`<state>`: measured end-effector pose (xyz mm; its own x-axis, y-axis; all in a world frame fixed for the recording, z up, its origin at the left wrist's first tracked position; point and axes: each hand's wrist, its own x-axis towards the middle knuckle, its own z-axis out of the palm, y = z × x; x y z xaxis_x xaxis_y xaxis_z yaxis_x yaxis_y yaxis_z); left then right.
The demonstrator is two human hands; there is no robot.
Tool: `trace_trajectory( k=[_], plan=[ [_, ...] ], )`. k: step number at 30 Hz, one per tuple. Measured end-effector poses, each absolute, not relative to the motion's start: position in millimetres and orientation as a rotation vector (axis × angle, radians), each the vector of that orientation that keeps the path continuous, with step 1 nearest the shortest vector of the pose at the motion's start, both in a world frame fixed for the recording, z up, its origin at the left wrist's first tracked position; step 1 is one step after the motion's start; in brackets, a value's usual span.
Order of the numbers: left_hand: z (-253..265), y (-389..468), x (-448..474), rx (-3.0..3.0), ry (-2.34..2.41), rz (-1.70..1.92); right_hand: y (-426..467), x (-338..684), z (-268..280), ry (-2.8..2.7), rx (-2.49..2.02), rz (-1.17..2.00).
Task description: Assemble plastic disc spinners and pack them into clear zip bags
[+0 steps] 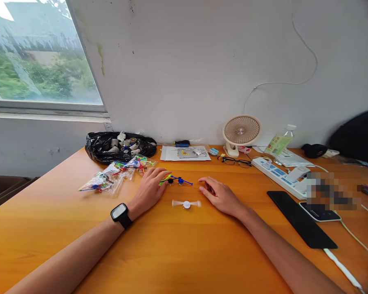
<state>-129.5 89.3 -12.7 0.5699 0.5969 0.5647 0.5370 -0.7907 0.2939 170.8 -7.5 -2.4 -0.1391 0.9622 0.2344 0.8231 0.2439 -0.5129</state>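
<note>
A white two-armed piece with a round hub (186,205) lies on the wooden table between my forearms; its arm ends look smeared, like a small propeller in motion. My left hand (150,187) rests beyond it, fingers stretched out, beside small plastic pieces: a yellow-green one (164,179) partly hidden by the fingers, a black one (171,180) and a blue one (180,180) with a thin arm. I cannot tell if the fingers touch the yellow-green piece. To the right, my right hand (219,196) hovers or rests with loosely bent fingers, thumb apart, nothing visible in it.
Clear bags of colourful plastic parts (106,178) lie left, before a black bag (93,147) holding cardboard tubes. Along the back are a screwdriver (182,143), glasses (235,161), a fan (241,130) and a bottle (279,143). A power strip (277,175) and black phone-like slab (300,218) sit right.
</note>
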Motion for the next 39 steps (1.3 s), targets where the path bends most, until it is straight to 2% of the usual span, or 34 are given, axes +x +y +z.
trace_trajectory(
  k=[5,11,20,28,39],
  plan=[
    [-17,94,-134,2.609,1.262,0.997,-9,166,1,-2.035,-1.501,0.408],
    [-16,92,-130,2.448,1.074,1.025,-8,161,0,-2.008,-1.278,0.555],
    [-25,98,-132,2.504,1.124,1.008,-7,162,-3,-1.854,-1.304,0.761],
    [-25,96,-131,2.521,0.871,0.794,-5,167,-1,-1.661,-1.367,0.986],
    [-29,103,-132,2.498,1.083,1.006,-2,167,-3,-1.645,-1.313,1.062]
  ],
)
